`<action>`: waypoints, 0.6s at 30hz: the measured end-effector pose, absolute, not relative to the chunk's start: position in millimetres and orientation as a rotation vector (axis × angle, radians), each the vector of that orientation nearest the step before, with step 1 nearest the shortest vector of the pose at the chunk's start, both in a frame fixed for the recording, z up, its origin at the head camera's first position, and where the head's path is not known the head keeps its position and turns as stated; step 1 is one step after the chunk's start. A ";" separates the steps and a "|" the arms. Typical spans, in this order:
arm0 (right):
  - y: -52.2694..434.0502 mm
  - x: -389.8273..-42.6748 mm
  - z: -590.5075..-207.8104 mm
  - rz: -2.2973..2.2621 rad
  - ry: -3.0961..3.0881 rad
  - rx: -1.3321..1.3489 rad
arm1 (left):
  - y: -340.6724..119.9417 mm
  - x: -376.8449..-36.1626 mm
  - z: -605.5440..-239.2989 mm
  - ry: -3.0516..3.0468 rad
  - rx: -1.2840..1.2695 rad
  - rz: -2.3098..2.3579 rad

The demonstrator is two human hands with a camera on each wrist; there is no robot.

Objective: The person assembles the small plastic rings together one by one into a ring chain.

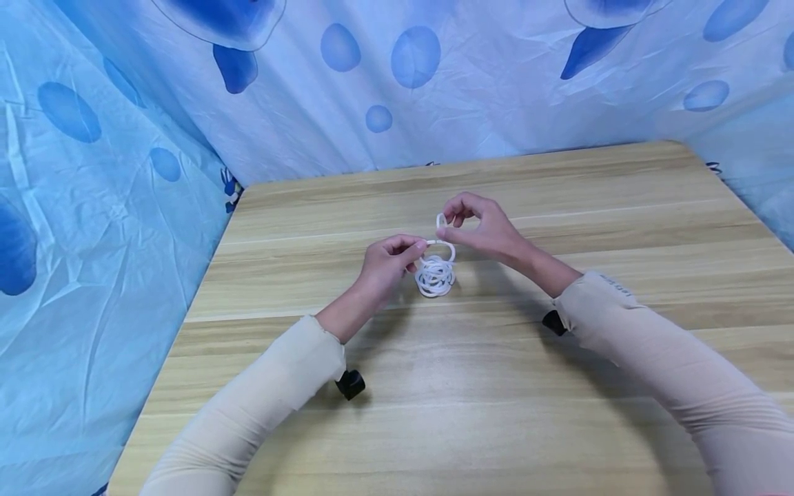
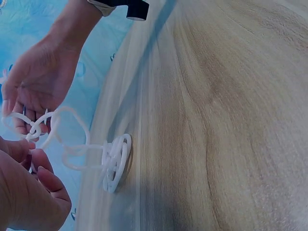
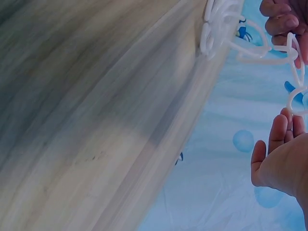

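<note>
A chain of white loops (image 1: 435, 277) lies heaped near the middle of the wooden table, and some of its loops are lifted off the heap. My left hand (image 1: 389, 260) pinches a raised loop between thumb and fingers, just left of and above the heap. Across from it, my right hand (image 1: 482, 222) holds the upper loop between curled fingers and thumb. In the left wrist view, linked white loops (image 2: 72, 111) run from both hands down to the heap. The right wrist view has a loop (image 3: 290, 103) right at the right hand's fingertips.
The wooden table (image 1: 422, 427) spreads out around the hands. A blue patterned curtain (image 1: 298, 124) hangs behind its far edge and along the left side. Beneath each sleeve sits a small black wrist camera (image 1: 351, 384).
</note>
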State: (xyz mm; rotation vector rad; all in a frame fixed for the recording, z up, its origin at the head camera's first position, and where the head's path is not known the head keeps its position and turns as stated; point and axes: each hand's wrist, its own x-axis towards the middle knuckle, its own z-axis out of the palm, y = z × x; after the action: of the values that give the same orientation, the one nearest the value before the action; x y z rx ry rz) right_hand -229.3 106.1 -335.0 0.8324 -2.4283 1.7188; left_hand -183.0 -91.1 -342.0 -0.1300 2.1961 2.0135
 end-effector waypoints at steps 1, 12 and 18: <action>104.7 -228.7 -334.5 1.727 -2.422 0.835 | -91.2 -182.6 -341.8 2.193 -0.126 2.014; 95.2 -226.0 -336.8 1.747 -2.462 0.889 | -91.8 -180.3 -340.7 2.172 -0.149 2.054; 92.7 -224.2 -340.2 1.762 -2.555 0.950 | -93.7 -182.5 -341.9 2.160 -0.184 2.122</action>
State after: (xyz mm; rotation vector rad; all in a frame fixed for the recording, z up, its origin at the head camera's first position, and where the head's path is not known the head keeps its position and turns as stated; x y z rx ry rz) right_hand -224.2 92.7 -340.2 0.9504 -2.5546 1.7617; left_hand -182.5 -93.7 -341.9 -0.1836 2.1598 2.1218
